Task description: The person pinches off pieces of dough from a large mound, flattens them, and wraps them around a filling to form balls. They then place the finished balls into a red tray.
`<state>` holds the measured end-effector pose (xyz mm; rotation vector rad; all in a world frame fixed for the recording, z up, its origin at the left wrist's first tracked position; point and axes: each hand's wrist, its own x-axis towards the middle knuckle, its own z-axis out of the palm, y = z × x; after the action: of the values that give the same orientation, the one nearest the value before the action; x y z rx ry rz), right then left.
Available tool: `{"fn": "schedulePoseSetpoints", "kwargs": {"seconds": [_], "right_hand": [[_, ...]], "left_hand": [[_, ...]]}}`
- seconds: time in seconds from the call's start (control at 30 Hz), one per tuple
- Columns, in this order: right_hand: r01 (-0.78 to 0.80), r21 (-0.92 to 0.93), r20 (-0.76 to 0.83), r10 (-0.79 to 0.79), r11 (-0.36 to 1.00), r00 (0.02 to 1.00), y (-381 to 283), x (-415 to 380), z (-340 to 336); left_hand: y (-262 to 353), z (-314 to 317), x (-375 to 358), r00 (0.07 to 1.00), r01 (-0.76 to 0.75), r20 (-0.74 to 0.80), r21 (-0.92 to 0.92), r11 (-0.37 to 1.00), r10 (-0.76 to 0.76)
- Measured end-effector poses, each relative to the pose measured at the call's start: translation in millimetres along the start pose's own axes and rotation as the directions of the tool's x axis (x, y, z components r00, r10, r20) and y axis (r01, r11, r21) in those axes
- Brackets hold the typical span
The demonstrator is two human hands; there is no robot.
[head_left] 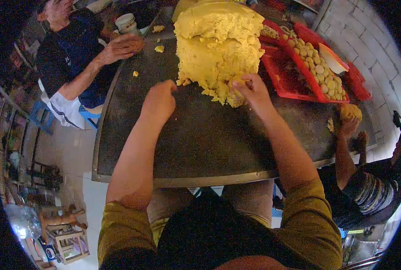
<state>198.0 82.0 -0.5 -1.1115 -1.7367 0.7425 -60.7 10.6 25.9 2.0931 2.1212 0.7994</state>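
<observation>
A large block of crumbly yellow dough [218,42] rests on the dark tabletop in front of me, its near edge broken into loose bits. At that edge, my right hand [256,94] pinches a small piece of yellow dough [239,83] between thumb and fingers. My left hand [160,100] is just left of the block's near corner, its fingers curled in. Whatever may lie inside those fingers is hidden by the back of the hand.
Red trays [288,74] with many pale dough balls [319,69] stand at right, a white-and-orange bowl [333,58] among them. A co-worker's hand [121,47] rests on the left edge, near a white tub [126,23]. Another person's hand [350,123] holds dough at right.
</observation>
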Motion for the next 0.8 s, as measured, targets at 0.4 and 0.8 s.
{"fn": "schedulePoseSetpoints", "kwargs": {"seconds": [0.4, 0.8], "right_hand": [[0.425, -0.569, 0.091, -0.459, 0.704, 0.884, -22.3, -16.8, 9.4], [-0.019, 0.147, 0.215, -0.013, 0.989, 0.977, -47.1, -40.1, 33.1]], "left_hand": [[-18.8, -1.8, 19.2, 0.982, 0.17, 0.039, -0.61, 0.774, -0.186], [-69.4, 29.0, 38.6, 0.978, -0.173, -0.207, -0.864, 0.473, -0.02]]}}
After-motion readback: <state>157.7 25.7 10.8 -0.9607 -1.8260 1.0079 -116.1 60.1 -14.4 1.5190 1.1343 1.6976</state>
